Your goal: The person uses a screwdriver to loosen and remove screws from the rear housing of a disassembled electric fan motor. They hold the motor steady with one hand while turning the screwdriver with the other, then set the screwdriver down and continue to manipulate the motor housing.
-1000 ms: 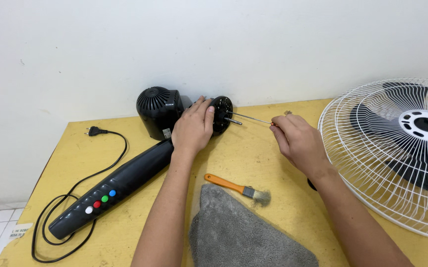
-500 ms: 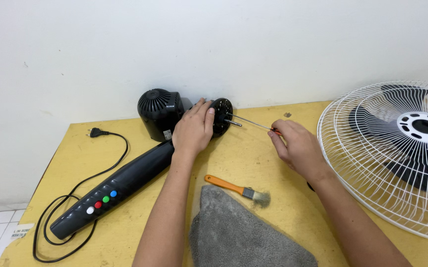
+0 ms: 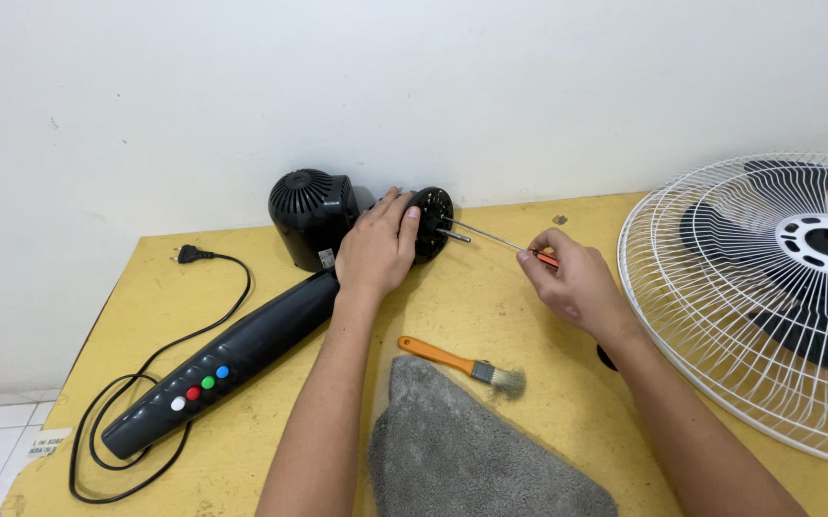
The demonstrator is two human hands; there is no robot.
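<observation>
Left hand (image 3: 376,251) wrapped over black round plastic fan motor housing (image 3: 316,213); right hand (image 3: 577,285) pinching orange-handled slim metal screwdriver (image 3: 502,241), tip at the housing's face.

Matt black plastic motor housing (image 3: 313,215)

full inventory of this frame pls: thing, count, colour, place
black plastic fan motor housing: 1, black, back of table by wall
black fan stem with coloured buttons: 1, black, lying left of centre
black power cord with plug: 1, black, left side
thin metal screwdriver with orange handle: 1, silver and orange, tip at motor front
orange-handled small brush: 1, centre
grey cloth: 1, near edge
white wire fan grille: 1, right, black blades inside
yellow wooden table: 1
left hand: on motor front
right hand: holding screwdriver
</observation>
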